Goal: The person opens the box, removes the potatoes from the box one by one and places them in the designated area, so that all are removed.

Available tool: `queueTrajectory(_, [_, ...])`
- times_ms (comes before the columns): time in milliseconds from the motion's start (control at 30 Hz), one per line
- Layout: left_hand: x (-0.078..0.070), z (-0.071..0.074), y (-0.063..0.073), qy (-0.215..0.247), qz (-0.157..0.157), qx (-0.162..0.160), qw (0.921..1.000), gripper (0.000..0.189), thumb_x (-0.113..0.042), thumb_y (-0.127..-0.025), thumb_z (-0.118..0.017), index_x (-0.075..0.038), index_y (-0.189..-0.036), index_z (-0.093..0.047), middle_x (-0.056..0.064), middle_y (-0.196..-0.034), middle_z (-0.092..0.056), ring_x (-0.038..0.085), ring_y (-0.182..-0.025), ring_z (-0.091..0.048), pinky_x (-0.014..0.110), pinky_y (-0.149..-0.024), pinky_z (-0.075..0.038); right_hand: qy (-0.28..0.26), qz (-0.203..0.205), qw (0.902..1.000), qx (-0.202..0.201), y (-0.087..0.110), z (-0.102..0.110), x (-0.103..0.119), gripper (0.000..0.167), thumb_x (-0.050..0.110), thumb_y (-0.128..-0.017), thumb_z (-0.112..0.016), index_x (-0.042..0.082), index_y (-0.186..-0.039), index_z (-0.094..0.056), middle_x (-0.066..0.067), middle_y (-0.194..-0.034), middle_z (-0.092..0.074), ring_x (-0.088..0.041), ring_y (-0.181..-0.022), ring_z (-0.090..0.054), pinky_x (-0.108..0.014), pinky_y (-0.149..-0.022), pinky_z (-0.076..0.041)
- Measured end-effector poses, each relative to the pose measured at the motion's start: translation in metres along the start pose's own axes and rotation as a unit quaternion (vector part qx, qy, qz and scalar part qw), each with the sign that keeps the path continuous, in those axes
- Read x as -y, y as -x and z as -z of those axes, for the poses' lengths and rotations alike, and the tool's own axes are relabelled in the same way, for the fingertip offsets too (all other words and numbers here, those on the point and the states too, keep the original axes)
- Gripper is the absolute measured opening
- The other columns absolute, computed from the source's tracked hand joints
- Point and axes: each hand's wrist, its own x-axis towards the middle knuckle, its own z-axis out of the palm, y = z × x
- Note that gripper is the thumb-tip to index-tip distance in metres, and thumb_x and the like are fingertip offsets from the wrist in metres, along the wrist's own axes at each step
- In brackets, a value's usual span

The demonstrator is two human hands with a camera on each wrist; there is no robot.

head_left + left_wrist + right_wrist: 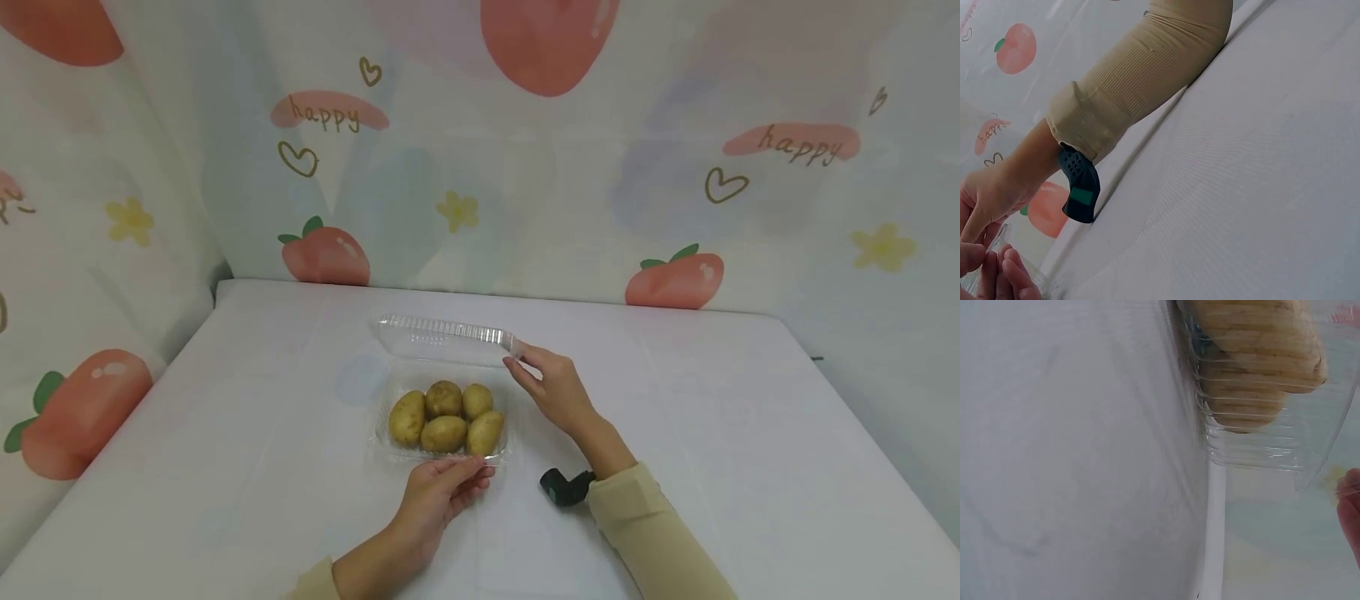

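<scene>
A clear plastic clamshell box (382, 437) stands on the white table with several potatoes (444, 434) in its base. Its ribbed lid (450, 340) is raised behind the base, tilted back. At the lid's right corner, the right hand (553, 385) pinches the edge between thumb and fingers. The left hand (438, 500) pinches the front rim of the base near its right corner. Through the box's ribbed side, potatoes (1254, 369) show in the right wrist view, with fingertips (1349, 512) at the right edge. The left wrist view catches left fingers (1015, 275) beside clear plastic.
A dark wrist-camera mount (564, 487) hangs at the right cuff, just above the table (247, 467). Behind and to the left stands a cloth backdrop (525, 208) printed with fruit, hearts and flowers.
</scene>
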Motion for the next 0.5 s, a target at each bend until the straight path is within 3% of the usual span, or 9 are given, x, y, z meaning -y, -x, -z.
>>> queueTrajectory(133, [-0.003,0.004,0.0,-0.006,0.002,0.004,1.0,0.029,-0.017,-0.087,-0.063,0.008,-0.103,-0.062,0.009,-0.093,-0.067,0.014,-0.083,-0.063,0.024,-0.079,-0.051,0.003,0.021,0.9998,-0.002,-0.003,-0.001,-0.004,0.017,-0.003,-0.08,-0.068,-0.006,-0.096,-0.064,-0.017,-0.094,-0.067,-0.029,-0.089,-0.064,-0.039,-0.076,-0.052])
queueTrajectory(267, [-0.005,0.01,0.001,-0.013,0.0,0.002,0.9999,0.029,-0.017,-0.087,-0.063,0.007,-0.103,-0.063,0.01,-0.093,-0.067,0.014,-0.082,-0.063,0.024,-0.078,-0.051,-0.002,0.031,0.9995,0.007,-0.006,0.0,-0.006,0.02,-0.004,-0.08,-0.066,-0.007,-0.099,-0.063,-0.018,-0.099,-0.066,-0.029,-0.094,-0.063,-0.037,-0.078,-0.052])
queueTrajectory(500, [-0.006,0.018,0.005,-0.012,-0.003,-0.001,0.9999,0.029,-0.016,-0.087,-0.063,0.007,-0.104,-0.062,0.01,-0.094,-0.067,0.015,-0.086,-0.063,0.026,-0.08,-0.051,-0.024,-0.015,0.9988,0.039,-0.009,0.002,-0.006,0.028,-0.001,-0.085,-0.063,-0.008,-0.111,-0.059,-0.017,-0.104,-0.065,-0.027,-0.097,-0.062,-0.032,-0.08,-0.05])
